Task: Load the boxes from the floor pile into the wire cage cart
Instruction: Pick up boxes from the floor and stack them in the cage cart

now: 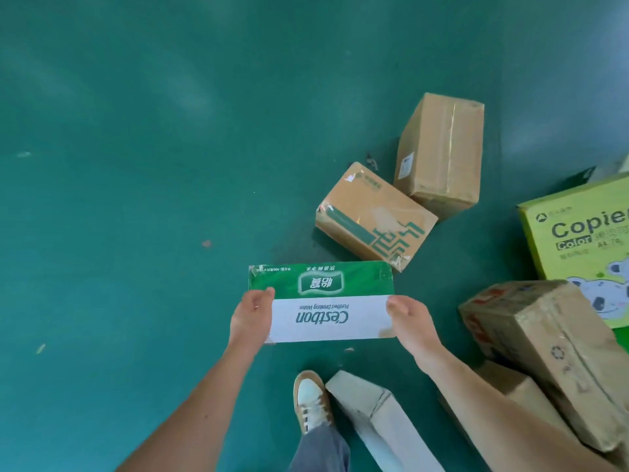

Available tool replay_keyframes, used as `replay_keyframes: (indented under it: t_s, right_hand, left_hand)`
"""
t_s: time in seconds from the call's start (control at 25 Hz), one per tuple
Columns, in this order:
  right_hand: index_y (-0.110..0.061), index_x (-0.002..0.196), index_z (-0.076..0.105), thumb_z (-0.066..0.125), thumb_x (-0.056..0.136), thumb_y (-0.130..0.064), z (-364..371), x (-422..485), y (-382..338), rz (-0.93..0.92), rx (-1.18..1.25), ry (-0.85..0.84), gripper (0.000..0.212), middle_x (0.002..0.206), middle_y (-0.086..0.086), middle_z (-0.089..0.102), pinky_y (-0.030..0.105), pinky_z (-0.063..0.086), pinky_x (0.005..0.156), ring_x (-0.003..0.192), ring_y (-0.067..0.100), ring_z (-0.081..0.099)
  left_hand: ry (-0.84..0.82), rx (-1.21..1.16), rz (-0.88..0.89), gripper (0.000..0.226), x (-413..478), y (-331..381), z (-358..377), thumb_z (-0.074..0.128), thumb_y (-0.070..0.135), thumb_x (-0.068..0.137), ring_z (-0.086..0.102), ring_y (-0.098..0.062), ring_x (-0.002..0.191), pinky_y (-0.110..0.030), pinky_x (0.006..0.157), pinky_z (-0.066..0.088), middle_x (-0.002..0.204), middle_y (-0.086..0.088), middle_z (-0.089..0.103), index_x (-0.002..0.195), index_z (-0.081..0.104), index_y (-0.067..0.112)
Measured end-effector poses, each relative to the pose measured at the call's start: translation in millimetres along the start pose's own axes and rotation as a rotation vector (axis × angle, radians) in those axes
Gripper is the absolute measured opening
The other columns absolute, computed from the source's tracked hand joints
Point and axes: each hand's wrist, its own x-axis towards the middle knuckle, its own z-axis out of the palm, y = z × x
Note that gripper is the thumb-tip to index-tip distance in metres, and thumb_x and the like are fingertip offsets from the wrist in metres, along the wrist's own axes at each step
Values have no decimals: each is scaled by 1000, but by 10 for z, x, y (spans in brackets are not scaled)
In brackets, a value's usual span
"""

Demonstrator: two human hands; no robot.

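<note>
The green-and-white cardboard carton printed "C'estbon" (326, 303) is held between both hands at its two short ends. The left hand (252, 317) clasps the left end, thumb on top at the edge of the green band and fingers curled under. The right hand (409, 322) grips the opposite end the same way, thumb lying on the white panel's corner. The carton sits level between them, its print upside down to the wearer. It seems to be lifted off the teal-green floor (136, 199), though the view straight down does not make that certain.

Just beyond the grip, up and to the right, a brown cardboard box with a green line pattern (374, 216) lies tilted on the floor. Its far corner is close against a taller plain brown taped carton (442, 151). Well right of the right hand is a yellow-green copier-paper box (575, 233), and nearer that forearm is a crumpled brown carton with red print (544, 349), resting on another brown box (510, 386). Below the grip, toward the wearer, a tan-and-white shoe (311, 400) stands beside a long pale grey carton (381, 413).
</note>
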Motion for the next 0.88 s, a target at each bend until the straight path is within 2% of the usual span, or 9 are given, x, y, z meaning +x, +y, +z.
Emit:
replay_keyframes:
  t_s: [0.08, 0.16, 0.28, 0.36, 0.48, 0.56, 0.64, 0.8, 0.88]
  right_hand:
    - [-2, 125, 57, 43, 101, -12, 93, 328, 79, -11, -118, 57, 30, 123, 15, 61, 41, 48, 88, 85, 20, 66]
    - [-6, 151, 36, 47, 102, -15, 150, 604, 116, 24, -175, 88, 51, 155, 8, 43, 36, 41, 103, 125, 31, 57]
    - [-9, 159, 21, 50, 101, -18, 251, 969, 189, 86, -208, 121, 65, 164, 10, 29, 39, 31, 115, 147, 30, 34]
    - [-8, 157, 27, 50, 100, -17, 347, 1113, 216, 155, -195, 107, 62, 157, 13, 38, 41, 37, 110, 139, 31, 43]
    - [0, 139, 45, 53, 98, -14, 419, 1128, 240, 184, -141, 87, 44, 121, 22, 57, 49, 45, 101, 107, 29, 55]
    - [2, 132, 51, 55, 96, -16, 402, 1044, 226, 162, -97, 123, 41, 115, 26, 59, 51, 49, 95, 88, 23, 53]
    - [-7, 121, 54, 55, 95, -20, 317, 826, 160, 116, -41, 164, 28, 95, 7, 59, 43, 50, 81, 78, 16, 52]
    - [-16, 94, 54, 54, 94, -19, -48, 86, 50, 40, 57, 224, 3, 67, -8, 36, 31, 32, 55, 58, 11, 37]
    - [-29, 78, 45, 54, 94, -18, -332, -381, 62, 12, 148, 277, 21, 69, -10, 36, 29, 29, 55, 60, 11, 37]
  left_hand:
    - [44, 149, -17, 56, 449, -242, 50, 46, 53, 100, 56, -34, 118, -46, 100, 46, 135, -14, 55, 136, 52, 12]
    - [51, 227, -45, 65, 769, -396, 96, 44, 52, 102, 49, -38, 130, -46, 103, 41, 149, -17, 44, 150, 37, 9]
    - [15, 224, -78, 62, 1142, -554, 175, 45, 50, 102, 51, -38, 127, -46, 101, 42, 146, -17, 48, 149, 37, 9]
    - [-13, 174, -91, 49, 1312, -652, 226, 47, 49, 102, 57, -33, 105, -40, 89, 45, 119, -12, 61, 134, 47, 12]
    - [-35, 101, -128, 40, 1350, -701, 226, 51, 48, 101, 54, -27, 98, -36, 85, 39, 95, 1, 55, 125, 50, 16]
    - [-6, 54, -127, 36, 1292, -653, 165, 53, 45, 100, 54, -26, 98, -35, 84, 38, 93, 5, 52, 122, 49, 17]
    - [76, 39, -102, 37, 1113, -506, 51, 55, 44, 99, 55, -27, 94, -35, 81, 39, 92, 3, 54, 120, 48, 14]
    - [280, 65, -58, 51, 463, 28, -129, 60, 50, 94, 56, -35, 88, -42, 73, 47, 103, -15, 56, 110, 39, 6]
    - [284, 110, -7, 59, 35, 311, -134, 63, 54, 90, 58, -38, 94, -52, 86, 51, 110, -15, 53, 114, 38, 6]
